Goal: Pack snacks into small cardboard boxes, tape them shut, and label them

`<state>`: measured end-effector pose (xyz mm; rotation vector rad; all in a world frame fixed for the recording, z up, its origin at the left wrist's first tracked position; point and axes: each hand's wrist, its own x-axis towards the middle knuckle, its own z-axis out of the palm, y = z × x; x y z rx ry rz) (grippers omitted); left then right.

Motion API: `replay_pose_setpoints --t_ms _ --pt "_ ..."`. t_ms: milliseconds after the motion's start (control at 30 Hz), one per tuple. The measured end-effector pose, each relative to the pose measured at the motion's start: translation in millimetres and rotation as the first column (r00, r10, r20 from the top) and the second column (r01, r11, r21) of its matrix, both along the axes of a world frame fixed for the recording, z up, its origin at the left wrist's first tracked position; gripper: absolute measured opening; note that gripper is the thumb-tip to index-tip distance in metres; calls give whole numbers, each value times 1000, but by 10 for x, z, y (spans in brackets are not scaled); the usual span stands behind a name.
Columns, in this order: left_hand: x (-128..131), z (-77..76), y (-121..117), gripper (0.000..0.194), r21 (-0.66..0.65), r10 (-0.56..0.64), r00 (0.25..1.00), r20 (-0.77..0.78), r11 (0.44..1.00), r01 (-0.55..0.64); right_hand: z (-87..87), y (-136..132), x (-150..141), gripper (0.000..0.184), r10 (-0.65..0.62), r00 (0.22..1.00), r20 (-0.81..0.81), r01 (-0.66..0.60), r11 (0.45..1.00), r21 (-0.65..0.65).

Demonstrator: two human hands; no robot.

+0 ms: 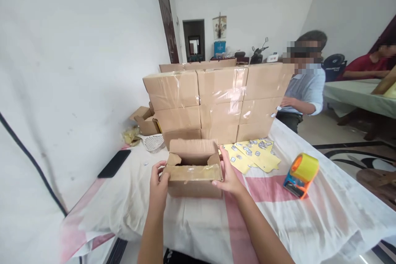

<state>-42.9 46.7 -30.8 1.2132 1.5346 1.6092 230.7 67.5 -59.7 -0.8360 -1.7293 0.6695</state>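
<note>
A small cardboard box [194, 189] stands on the cloth in front of me, its top flaps raised and its inside partly in view. Clear tape runs along the near flap. My left hand [158, 179] grips the box's left side, thumb at the front corner. On the opposite side my right hand [228, 175] holds the box, thumb on the front and fingers along the side. Right behind it rises a stack of taped cardboard boxes [221, 86]. Yellow sheets with small labels [255, 154] lie to the right of the box.
A tape dispenser with yellow tape [301, 173] stands at the right. On the left are a black phone [114, 164], a white perforated basket [153, 143] and an open carton [145, 121]. A person [306, 86] sits beyond the stack; another person [368, 64] is farther right.
</note>
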Motion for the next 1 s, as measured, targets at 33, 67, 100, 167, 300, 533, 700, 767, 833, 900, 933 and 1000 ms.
replay_pose_setpoints --t_ms 33,67,100,167,300,533,700,767,833,900,933,1000 --pt "-9 2 -16 38 6 -9 1000 -6 1000 9 -6 -8 8 119 -8 1000 18 8 1000 14" --pt "-22 -1 -31 38 12 -15 1000 -11 1000 15 -11 -16 8 117 -7 1000 20 7 1000 22" --pt "-39 -6 -43 40 19 -16 1000 -21 1000 16 -17 -23 0 114 3 1000 6 -3 1000 25" --pt "-79 -12 -55 46 36 -15 997 -72 999 18 -27 -30 -32 107 23 999 -44 -22 999 32" --pt "-106 83 -72 36 145 39 907 -420 989 25 -32 -21 -83 100 -24 997 -69 28 997 66" --pt "443 388 -167 36 71 -71 354 -933 925 373 -14 -8 -59 97 -36 998 -53 40 996 83" --pt "705 354 -162 44 37 -76 296 -952 933 357 79 -56 -49 96 -71 997 -35 74 992 103" --pt "693 338 -158 44 49 -60 295 -953 936 350 178 -144 34 91 -178 983 -37 182 971 156" --pt "655 328 -161 44 66 -49 306 -951 933 354 293 -287 232 84 -395 914 -92 406 889 214" --pt "620 316 -172 45 86 -44 330 -943 926 367 387 -462 572 77 -650 734 -195 679 697 230" --pt "608 310 -181 46 96 -43 346 -937 922 375 417 -547 789 77 -755 606 -250 795 567 216" --pt "599 298 -205 44 125 -34 382 -923 915 383 435 -679 1278 78 -874 359 -329 933 334 131"
